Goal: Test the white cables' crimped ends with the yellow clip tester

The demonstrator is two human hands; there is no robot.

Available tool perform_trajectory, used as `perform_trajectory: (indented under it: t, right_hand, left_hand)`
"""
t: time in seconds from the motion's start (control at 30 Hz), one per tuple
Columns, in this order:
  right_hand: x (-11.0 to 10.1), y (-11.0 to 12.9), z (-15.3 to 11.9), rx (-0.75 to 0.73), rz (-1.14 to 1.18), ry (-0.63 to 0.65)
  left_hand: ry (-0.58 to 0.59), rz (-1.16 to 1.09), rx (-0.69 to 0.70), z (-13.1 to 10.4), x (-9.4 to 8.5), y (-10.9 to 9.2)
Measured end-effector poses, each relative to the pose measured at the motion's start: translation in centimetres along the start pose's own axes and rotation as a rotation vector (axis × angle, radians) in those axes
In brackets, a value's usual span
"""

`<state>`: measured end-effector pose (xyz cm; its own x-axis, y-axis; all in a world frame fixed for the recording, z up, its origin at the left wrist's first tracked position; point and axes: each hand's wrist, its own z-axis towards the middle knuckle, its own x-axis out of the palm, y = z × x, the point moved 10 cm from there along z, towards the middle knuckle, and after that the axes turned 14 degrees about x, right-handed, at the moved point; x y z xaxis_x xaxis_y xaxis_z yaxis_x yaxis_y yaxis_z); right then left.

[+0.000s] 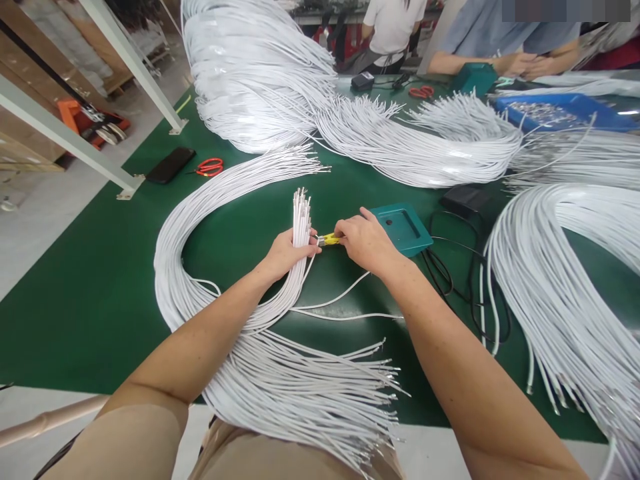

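My left hand (289,253) is closed around an upright bunch of white cables (301,223), whose stripped or tipped ends point away from me. In my right hand (365,239) is a small yellow-handled tool (330,239) with a metal tip; it looks like cutters or pliers, and the fingers hide most of it. Its tip meets a cable end beside the left fingers. The held bunch curves down into a long looped bundle of white cables (173,267) on the table. Just beyond the right hand lies a teal tray (406,230).
Red-handled scissors (210,167) and a black phone (171,165) lie on the green table (75,320) at the left. Large cable bundles (260,80) rise at the back, with another (555,267) at right. A black adapter (466,199) trails cords. A co-worker's hands (525,65) are opposite, near a blue tray (600,115).
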<state>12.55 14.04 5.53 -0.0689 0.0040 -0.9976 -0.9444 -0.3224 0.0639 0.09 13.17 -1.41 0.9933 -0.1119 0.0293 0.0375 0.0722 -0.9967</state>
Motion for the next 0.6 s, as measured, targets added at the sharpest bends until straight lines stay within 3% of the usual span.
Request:
perform_trajectory:
  t: [0.3, 0.6]
  right_hand:
    - [-0.11, -0.45, 0.23, 0.022, 0.033, -0.07]
    - [-0.42, -0.55, 0.26, 0.028, 0.045, -0.066]
  left_hand:
    - [-0.031, 0.096, 0.009, 0.14, -0.31, 0.1]
    - [0.019, 0.222, -0.004, 0.31, -0.19, 0.14]
